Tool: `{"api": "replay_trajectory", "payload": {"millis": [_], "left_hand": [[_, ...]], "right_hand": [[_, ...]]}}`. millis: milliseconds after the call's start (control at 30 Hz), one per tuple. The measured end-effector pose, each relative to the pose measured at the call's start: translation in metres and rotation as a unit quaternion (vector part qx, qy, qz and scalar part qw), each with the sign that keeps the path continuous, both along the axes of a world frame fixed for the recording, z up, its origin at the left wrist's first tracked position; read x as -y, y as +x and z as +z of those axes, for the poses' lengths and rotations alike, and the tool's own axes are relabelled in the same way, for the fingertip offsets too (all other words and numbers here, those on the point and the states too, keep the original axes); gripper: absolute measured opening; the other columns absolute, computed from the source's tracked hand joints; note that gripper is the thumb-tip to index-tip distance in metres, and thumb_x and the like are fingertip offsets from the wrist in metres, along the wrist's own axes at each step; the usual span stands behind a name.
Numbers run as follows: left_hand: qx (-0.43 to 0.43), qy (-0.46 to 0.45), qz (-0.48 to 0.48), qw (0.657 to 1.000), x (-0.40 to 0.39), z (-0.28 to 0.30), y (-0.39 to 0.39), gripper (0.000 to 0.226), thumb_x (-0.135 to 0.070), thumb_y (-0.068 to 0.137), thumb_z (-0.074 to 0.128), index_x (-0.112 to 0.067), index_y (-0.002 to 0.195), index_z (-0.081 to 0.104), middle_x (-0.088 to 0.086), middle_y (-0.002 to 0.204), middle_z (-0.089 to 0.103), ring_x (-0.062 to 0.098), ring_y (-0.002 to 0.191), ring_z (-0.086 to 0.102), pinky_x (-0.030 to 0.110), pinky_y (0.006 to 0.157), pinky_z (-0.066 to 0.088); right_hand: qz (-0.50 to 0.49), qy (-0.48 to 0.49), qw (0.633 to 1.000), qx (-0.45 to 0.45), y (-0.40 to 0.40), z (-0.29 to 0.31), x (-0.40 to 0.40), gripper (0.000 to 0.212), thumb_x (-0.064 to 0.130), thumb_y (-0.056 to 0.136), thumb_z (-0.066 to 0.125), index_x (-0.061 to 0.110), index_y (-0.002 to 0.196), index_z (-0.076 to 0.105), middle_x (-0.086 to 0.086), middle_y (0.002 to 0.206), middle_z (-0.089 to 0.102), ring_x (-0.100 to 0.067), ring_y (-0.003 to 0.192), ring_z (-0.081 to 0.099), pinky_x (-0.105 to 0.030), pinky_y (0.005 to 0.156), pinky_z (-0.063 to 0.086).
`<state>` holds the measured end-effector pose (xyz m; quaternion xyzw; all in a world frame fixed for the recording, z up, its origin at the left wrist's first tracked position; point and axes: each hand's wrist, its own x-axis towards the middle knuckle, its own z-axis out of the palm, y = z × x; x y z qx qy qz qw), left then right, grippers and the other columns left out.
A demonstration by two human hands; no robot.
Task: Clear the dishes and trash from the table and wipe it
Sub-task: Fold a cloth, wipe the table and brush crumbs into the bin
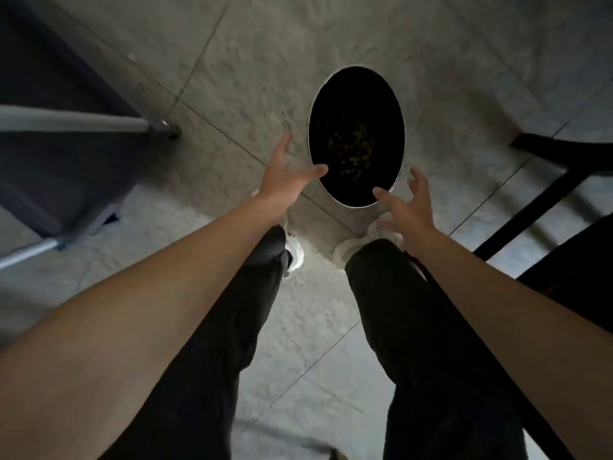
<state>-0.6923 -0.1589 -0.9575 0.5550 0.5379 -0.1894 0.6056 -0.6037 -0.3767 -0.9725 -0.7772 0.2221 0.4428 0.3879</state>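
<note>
Bin: I see a round container (357, 136) standing on the floor just ahead of the feet, its inside black, its thin rim pale. I take it for a trash bin, though the dark interior hides its depth.
Contents: small yellowish-green specks lie scattered at the bottom; I cannot tell what they are.
Left hand: my left hand (285, 180) is spread wide, fingers straight, holding nothing. Its thumb reaches across the bin's near-left rim in the picture; whether it touches, I cannot tell.
Right hand: my right hand (409, 205) is also wide, fingers splayed and slightly bent, holding nothing, at the bin's near-right rim.
Arms: both forearms are bare and stretched forward and down toward the bin.
Legs: dark trousers (428, 327) and white shoes (345, 249) show below the hands, the feet close behind the bin.
Floor: grey tiles (252, 61) with thin joints, speckled surface.
Left side: a dark blue fabric piece (59, 154) on grey metal tubing (73, 122).
Right side: a black frame (557, 161), probably furniture legs.
</note>
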Motion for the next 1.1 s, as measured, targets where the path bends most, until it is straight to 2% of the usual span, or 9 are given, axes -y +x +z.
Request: {"api": "replay_trajectory", "payload": {"millis": [100,200,267,433,567,700,800,967,1100], "left_hand": [[0.024,-0.039,0.044,0.998,0.007,-0.037,0.004,0.099,-0.021,0.076,0.089,-0.039,0.155,0.032,-0.007,0.161,0.035,0.023,0.139,0.046,0.057,0.106,0.048],[0.029,-0.057,0.080,0.995,0.017,-0.057,0.009,0.092,0.006,0.084,0.074,-0.042,0.152,0.036,-0.010,0.154,0.041,0.020,0.130,0.051,0.052,0.084,0.062],[0.031,-0.049,0.089,0.994,0.020,-0.063,0.011,0.091,0.014,0.085,0.066,-0.044,0.150,0.038,-0.011,0.146,0.044,0.023,0.130,0.051,0.048,0.076,0.064],[0.030,-0.023,0.091,0.995,0.023,-0.060,0.018,0.086,0.014,0.084,0.065,-0.044,0.144,0.043,-0.007,0.140,0.047,0.023,0.115,0.057,0.036,0.061,0.063],[0.022,0.003,0.087,0.996,0.025,-0.046,0.026,0.080,0.014,0.085,0.061,-0.039,0.143,0.045,-0.003,0.138,0.049,0.021,0.106,0.059,0.031,0.053,0.059],[0.012,0.004,0.075,0.997,0.026,-0.019,0.020,0.077,0.010,0.087,0.063,-0.041,0.142,0.046,-0.007,0.130,0.048,0.027,0.117,0.055,0.038,0.056,0.063],[-0.001,0.001,0.086,0.996,0.033,0.011,0.007,0.076,0.005,0.087,0.062,-0.042,0.144,0.046,-0.007,0.128,0.049,0.030,0.121,0.055,0.050,0.061,0.064],[-0.023,0.041,0.045,0.998,0.037,0.081,-0.018,0.076,-0.007,0.079,0.065,-0.044,0.143,0.045,-0.011,0.111,0.058,0.027,0.107,0.065,0.052,0.079,0.063],[-0.040,0.054,0.008,0.998,0.035,0.148,-0.024,0.076,-0.005,0.083,0.069,-0.048,0.141,0.045,-0.009,0.112,0.058,0.027,0.102,0.067,0.049,0.074,0.064]], "right_hand": [[-0.039,0.052,0.998,-0.014,0.000,-0.036,0.004,0.083,0.011,0.091,0.076,0.047,0.153,0.034,0.010,0.160,0.034,-0.022,0.137,0.049,-0.048,0.084,0.064],[-0.075,0.081,0.994,-0.018,0.002,-0.056,0.006,0.081,-0.002,0.093,0.069,0.043,0.153,0.038,0.004,0.157,0.039,-0.025,0.137,0.050,-0.047,0.080,0.065],[-0.089,0.092,0.992,-0.019,0.004,-0.060,0.007,0.082,-0.007,0.091,0.068,0.038,0.153,0.038,0.001,0.155,0.040,-0.026,0.133,0.052,-0.048,0.078,0.065],[-0.104,0.067,0.992,0.021,0.004,-0.055,-0.011,0.070,-0.015,0.089,0.058,0.041,0.129,0.047,0.004,0.142,0.045,-0.027,0.126,0.053,-0.041,0.061,0.064],[-0.110,0.036,0.993,0.038,0.003,-0.044,-0.023,0.066,-0.014,0.091,0.050,0.035,0.135,0.045,0.005,0.135,0.045,-0.020,0.112,0.055,-0.041,0.057,0.063],[-0.109,0.026,0.993,0.023,-0.003,-0.012,-0.017,0.064,-0.013,0.091,0.052,0.038,0.129,0.046,0.004,0.133,0.047,-0.026,0.115,0.056,-0.044,0.057,0.064],[-0.099,0.007,0.995,0.023,-0.013,0.025,-0.009,0.064,-0.009,0.091,0.057,0.036,0.136,0.047,0.007,0.128,0.049,-0.017,0.100,0.061,-0.044,0.057,0.064],[-0.082,-0.034,0.996,0.012,-0.031,0.109,-0.003,0.063,0.000,0.090,0.063,0.041,0.134,0.049,0.020,0.109,0.053,-0.021,0.097,0.068,-0.047,0.061,0.065],[-0.080,-0.030,0.996,-0.004,-0.038,0.187,-0.002,0.063,0.001,0.091,0.064,0.041,0.136,0.047,0.022,0.108,0.052,-0.015,0.092,0.067,-0.043,0.059,0.065]]}}
